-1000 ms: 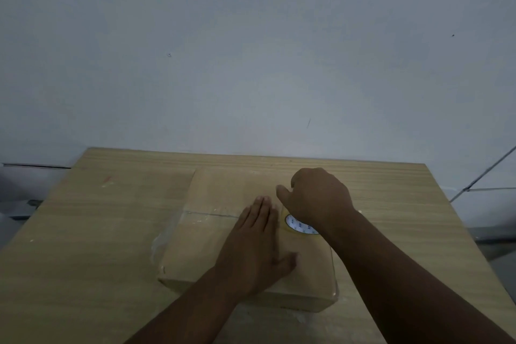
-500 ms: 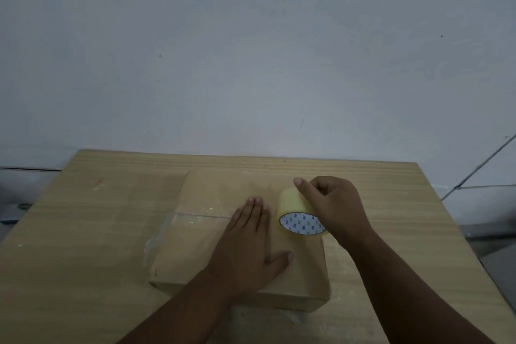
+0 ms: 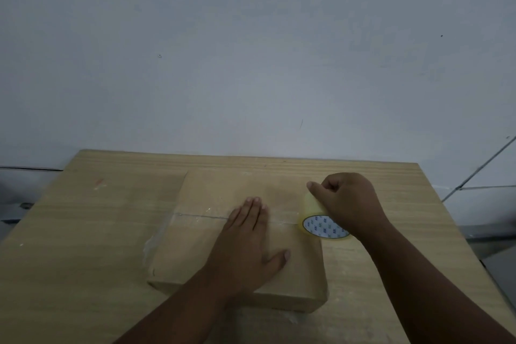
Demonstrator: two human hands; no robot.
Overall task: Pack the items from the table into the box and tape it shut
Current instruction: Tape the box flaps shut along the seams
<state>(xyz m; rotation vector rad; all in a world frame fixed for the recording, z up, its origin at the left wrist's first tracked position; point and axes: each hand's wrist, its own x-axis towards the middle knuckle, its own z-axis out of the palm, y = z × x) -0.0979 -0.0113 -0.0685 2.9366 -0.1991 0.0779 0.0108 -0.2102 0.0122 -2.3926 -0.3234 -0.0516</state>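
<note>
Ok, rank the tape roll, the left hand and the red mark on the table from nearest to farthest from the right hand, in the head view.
From the right hand:
1. Tape roll: gripped by that hand, at the right edge of the box.
2. Left hand: flat on the box top, further left.
3. Red mark: on the table, far left, past the box.
</note>
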